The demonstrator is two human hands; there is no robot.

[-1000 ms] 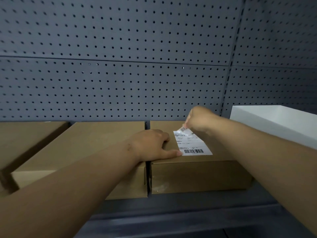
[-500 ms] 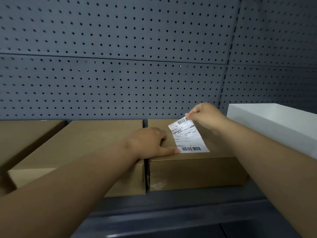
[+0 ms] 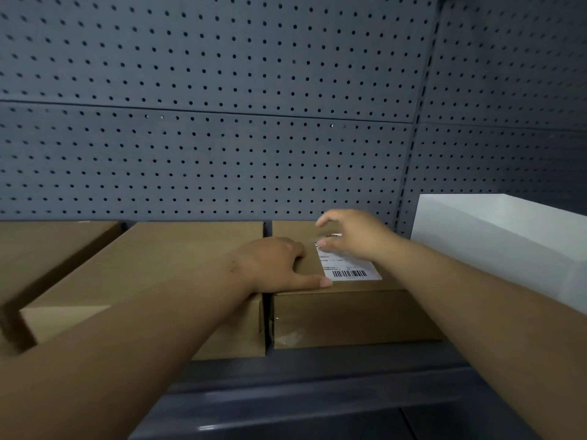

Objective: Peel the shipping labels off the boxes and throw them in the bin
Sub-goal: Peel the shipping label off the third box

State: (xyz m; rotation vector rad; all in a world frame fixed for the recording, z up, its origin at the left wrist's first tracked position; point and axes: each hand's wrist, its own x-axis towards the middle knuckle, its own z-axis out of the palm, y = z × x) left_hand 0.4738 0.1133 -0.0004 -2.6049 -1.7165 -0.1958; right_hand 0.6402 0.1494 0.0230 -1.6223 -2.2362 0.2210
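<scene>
The left hand [image 3: 276,265] lies on the right box [image 3: 349,315] at its near-left edge, fingers straight. The label [image 3: 349,269] sits by the near edge. The right hand [image 3: 352,236] is over the label's far end, fingers spread, gripping nothing. A white bin [image 3: 492,236] stands just beside.

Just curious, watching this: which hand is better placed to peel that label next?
Right, probably. The right hand hovers over the far end of the label, fingers spread. The left hand rests on the box beside the label, seemingly steadying it.
</scene>
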